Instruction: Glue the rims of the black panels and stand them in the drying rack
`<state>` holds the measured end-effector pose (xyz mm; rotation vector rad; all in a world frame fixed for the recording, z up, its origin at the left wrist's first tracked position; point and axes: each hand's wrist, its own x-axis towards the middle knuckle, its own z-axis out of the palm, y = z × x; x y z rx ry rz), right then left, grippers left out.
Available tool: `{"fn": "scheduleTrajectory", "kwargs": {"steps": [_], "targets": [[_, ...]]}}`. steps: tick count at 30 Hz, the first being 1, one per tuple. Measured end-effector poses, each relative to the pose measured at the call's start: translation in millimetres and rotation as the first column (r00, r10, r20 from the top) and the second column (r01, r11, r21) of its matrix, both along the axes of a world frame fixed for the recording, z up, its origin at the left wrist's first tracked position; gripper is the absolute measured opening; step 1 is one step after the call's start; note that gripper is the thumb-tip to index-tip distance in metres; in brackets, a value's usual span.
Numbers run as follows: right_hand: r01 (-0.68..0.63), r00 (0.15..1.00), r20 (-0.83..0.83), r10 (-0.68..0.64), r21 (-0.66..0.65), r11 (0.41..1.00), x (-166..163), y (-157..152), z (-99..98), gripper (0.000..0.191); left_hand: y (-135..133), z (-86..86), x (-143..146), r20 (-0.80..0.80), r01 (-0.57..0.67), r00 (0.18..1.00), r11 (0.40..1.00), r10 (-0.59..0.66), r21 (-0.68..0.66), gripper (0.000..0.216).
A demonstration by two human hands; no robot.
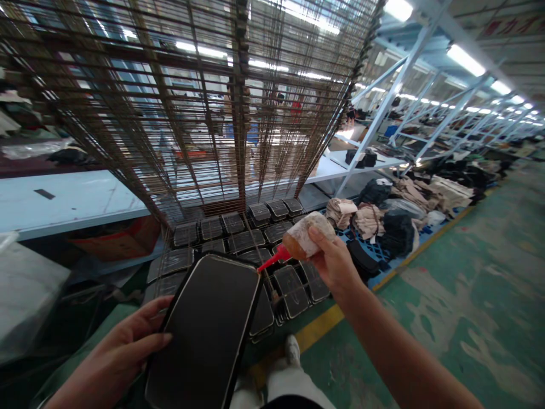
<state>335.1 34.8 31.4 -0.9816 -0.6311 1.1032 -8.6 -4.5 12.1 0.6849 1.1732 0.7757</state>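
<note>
My left hand (123, 352) grips the left edge of a flat black panel with rounded corners and a pale rim (208, 335), held up in front of me. My right hand (332, 258) is closed round a squeeze bottle of amber glue (304, 236) with a red nozzle. The nozzle tip touches the panel's upper right edge. My white shoe (292, 349) shows below the panel.
A tall wire drying rack (204, 125) stands right in front, with several black panels (255, 238) laid on its lowest shelf. A long white table (68, 199) runs behind on the left. Piles of black and beige fabric pieces (404, 210) lie to the right, beside a green floor with a yellow line (323, 324).
</note>
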Motion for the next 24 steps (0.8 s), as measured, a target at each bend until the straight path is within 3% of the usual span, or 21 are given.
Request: {"fn": "scheduleTrajectory", "kwargs": {"steps": [5,12,24], "targets": [[-0.016,1.000,-0.018,0.015,-0.044,0.999,-5.4,-1.2,-3.0,0.038,-0.3,-5.5,-4.7,0.030,0.015,0.999,0.999,-0.014,-0.031,0.050],[0.011,1.000,-0.023,-0.012,-0.022,1.000,-15.8,-2.3,-3.5,0.039,-1.5,7.9,2.4,0.064,0.012,0.998,1.000,-0.011,-0.018,0.043],[-0.115,0.993,0.009,0.115,-0.024,0.993,-38.2,-22.3,-19.3,0.034,1.3,6.0,-0.7,0.047,-0.024,0.999,1.000,0.024,0.005,0.050]]}}
